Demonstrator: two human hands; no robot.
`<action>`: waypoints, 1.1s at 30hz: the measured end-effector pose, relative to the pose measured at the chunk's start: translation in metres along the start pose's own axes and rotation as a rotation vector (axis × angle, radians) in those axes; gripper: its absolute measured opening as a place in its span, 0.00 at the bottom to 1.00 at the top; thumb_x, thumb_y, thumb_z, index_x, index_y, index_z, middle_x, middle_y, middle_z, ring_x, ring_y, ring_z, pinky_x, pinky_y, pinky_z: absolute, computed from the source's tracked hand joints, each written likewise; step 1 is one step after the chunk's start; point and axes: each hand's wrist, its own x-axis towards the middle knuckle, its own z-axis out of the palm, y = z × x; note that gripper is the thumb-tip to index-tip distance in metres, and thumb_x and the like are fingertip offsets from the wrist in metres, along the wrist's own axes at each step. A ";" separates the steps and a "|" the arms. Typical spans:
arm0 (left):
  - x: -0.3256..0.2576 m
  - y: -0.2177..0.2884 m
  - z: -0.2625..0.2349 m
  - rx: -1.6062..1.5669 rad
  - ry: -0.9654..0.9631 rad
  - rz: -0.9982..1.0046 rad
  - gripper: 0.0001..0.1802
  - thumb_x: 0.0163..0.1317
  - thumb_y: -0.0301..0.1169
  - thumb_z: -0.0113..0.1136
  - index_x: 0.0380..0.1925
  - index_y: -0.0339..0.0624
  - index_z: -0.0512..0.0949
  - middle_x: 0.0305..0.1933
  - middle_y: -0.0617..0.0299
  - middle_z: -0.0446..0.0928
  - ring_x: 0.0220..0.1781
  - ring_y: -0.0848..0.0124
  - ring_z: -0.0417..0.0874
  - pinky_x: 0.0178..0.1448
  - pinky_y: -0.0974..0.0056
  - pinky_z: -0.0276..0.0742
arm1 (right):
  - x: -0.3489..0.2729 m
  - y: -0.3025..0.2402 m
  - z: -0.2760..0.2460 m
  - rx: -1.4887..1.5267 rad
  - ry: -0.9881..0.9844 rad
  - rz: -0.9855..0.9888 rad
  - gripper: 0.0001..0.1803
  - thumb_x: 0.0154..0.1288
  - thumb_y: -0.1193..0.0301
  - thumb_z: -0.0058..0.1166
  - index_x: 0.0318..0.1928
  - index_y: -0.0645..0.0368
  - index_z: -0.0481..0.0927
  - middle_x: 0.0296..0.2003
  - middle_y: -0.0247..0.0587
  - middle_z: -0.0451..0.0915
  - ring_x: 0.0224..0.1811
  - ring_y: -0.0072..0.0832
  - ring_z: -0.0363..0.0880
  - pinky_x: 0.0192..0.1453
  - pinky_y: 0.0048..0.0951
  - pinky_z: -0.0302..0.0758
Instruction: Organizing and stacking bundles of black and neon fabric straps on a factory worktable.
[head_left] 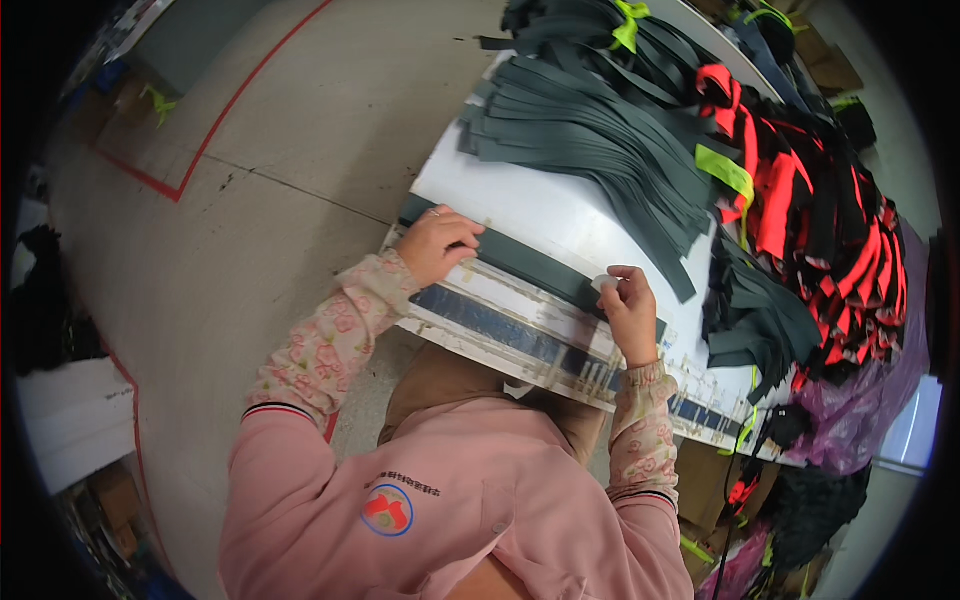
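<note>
A dark green fabric strip [530,262] lies straight along the near edge of the white table. At the strip's left part, my left hand [436,245] rests on it with bent fingers, holding it down. My right hand [632,312] is over the right part of the same strip. Pinched between its thumb and fingers is a small white rounded piece [604,283], which looks like tailor's chalk. Farther back on the table, a fanned pile of dark green strips [590,140] spreads toward the right.
Bright red and black strips [790,200] lie heaped at the right, with yellow-green ties [725,172] nearby. More dark green strips [760,315] hang together near the table's right side. Purple plastic [850,420] and cardboard boxes [705,480] are beyond it. Red lines [240,100] mark the floor.
</note>
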 end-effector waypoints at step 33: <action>0.011 0.006 -0.013 -0.009 -0.117 -0.062 0.07 0.53 0.21 0.66 0.32 0.39 0.79 0.43 0.57 0.84 0.42 0.63 0.79 0.52 0.61 0.72 | -0.042 -0.002 -0.001 0.062 -0.042 -0.087 0.10 0.64 0.76 0.54 0.46 0.66 0.76 0.21 0.35 0.75 0.22 0.18 0.70 0.28 0.25 0.69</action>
